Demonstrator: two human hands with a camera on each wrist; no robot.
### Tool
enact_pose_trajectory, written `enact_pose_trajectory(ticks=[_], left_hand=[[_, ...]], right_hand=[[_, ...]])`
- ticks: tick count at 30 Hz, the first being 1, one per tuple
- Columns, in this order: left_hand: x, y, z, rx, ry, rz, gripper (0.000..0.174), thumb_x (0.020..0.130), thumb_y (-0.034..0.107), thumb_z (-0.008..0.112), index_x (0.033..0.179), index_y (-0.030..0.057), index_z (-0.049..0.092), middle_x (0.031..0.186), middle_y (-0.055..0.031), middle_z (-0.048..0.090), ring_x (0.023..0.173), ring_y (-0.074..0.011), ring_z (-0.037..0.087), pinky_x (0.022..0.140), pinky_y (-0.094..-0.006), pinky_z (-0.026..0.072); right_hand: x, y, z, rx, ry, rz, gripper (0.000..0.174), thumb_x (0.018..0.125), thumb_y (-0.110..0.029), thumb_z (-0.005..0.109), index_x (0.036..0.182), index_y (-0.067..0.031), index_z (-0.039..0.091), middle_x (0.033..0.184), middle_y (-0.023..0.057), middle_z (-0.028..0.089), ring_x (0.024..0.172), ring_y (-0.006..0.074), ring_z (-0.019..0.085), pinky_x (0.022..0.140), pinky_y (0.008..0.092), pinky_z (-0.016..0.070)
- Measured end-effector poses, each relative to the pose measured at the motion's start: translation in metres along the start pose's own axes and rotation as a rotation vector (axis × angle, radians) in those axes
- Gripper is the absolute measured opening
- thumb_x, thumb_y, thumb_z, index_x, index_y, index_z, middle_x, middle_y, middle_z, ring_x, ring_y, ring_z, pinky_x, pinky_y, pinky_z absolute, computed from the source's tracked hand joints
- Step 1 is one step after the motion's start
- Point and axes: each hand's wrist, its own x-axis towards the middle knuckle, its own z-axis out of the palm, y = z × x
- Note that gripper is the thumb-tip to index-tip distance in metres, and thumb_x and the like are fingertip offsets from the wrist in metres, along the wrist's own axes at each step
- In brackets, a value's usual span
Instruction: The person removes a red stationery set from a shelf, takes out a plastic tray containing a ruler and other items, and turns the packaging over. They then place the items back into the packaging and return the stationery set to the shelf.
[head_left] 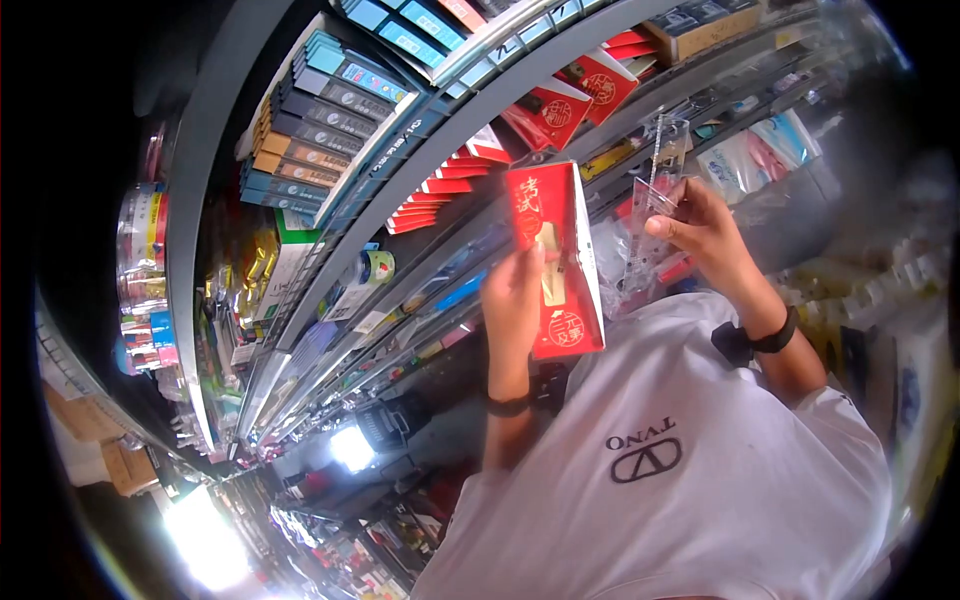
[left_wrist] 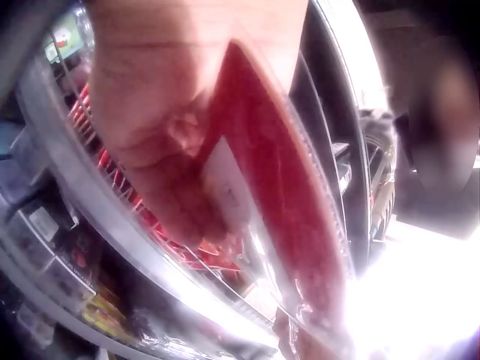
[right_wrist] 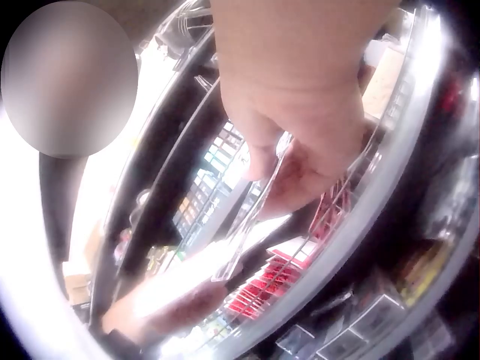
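Upright before the white shirt is a red packet with gold-toned characters and a white side edge. My left hand grips it, thumb across its front. In the left wrist view, the left hand holds the red packet beside a pale slip and clear plastic. To its right, my right hand pinches a thin clear plastic piece with fine markings near it. In the right wrist view, the right hand has the clear piece between thumb and fingers, seen edge-on.
Shelves curve across the view, with boxed goods at upper left and a row of red packets behind a wire edge. Clear-wrapped items lie at upper right. A bright light shows lower down.
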Motion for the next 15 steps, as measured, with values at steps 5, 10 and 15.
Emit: enact_pose_trajectory(ticks=[5,10,15], left_hand=[[0.0,0.004,0.004,-0.011,0.079,0.02,0.033,0.103,0.029,0.06,0.096,-0.0024,0.071,0.084,-0.0018,0.069,0.073,-0.004,0.059,0.066,-0.0212,0.0471],[0.003,-0.005,0.005,-0.001,0.087,0.062,0.034,0.103,0.029,0.06,0.091,-0.0014,0.07,0.08,-0.0004,0.068,0.069,-0.003,0.057,0.063,-0.021,0.0454],[0.0,0.003,0.016,0.233,0.036,0.112,0.033,0.1,0.031,0.063,0.092,-0.0001,0.071,0.073,-0.0044,0.067,0.068,-0.0075,0.058,0.064,-0.0274,0.0459]], right_hand=[[0.002,0.001,0.003,0.006,-0.008,-0.017,0.027,0.088,-0.008,0.078,0.092,-0.006,0.051,0.087,0.0023,0.065,0.081,0.0094,0.065,0.067,0.0234,0.0515],[-0.001,-0.004,0.005,0.009,-0.026,0.026,0.028,0.087,-0.01,0.079,0.093,-0.0063,0.051,0.085,0.0005,0.063,0.08,0.0079,0.064,0.066,0.0225,0.0487],[-0.004,0.001,0.013,0.042,-0.112,0.044,0.03,0.087,-0.011,0.079,0.094,-0.0069,0.051,0.085,-0.0028,0.057,0.078,0.0046,0.058,0.063,0.0219,0.0442]])
